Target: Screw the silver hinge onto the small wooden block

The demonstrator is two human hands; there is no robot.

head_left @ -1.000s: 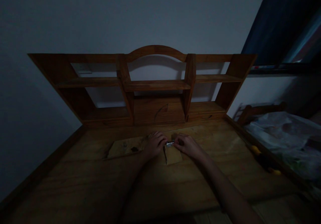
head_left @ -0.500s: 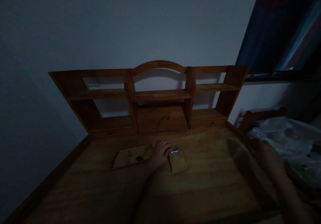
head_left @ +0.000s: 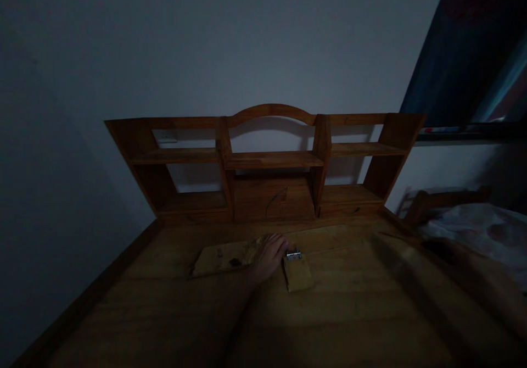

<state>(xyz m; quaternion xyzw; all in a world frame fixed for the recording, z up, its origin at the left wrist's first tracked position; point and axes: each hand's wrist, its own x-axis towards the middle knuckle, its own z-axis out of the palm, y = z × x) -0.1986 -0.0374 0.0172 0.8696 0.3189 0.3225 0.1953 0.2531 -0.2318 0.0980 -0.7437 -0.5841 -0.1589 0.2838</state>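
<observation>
The room is very dim. My left hand (head_left: 269, 255) lies on the right end of a flat wooden board (head_left: 218, 259) on the desk, fingers curled and pressing it down. Its fingertips touch a small metal hinge (head_left: 293, 255). The hinge sits at the top of a small wooden block (head_left: 299, 276) just right of the hand. My right hand (head_left: 447, 251) is far out at the desk's right edge, a dark motion blur, with the forearm trailing to the lower right. Whether it holds anything does not show.
A wooden hutch (head_left: 272, 162) with shelves and an arched top stands at the back of the desk (head_left: 349, 313) against a pale wall. A bed with light bedding (head_left: 489, 230) and a wooden bed frame (head_left: 447, 199) lies right of the desk.
My right hand has let go of the hinge and swung out to the desk's right edge. My left hand stays on the board. The view has shifted slightly.
</observation>
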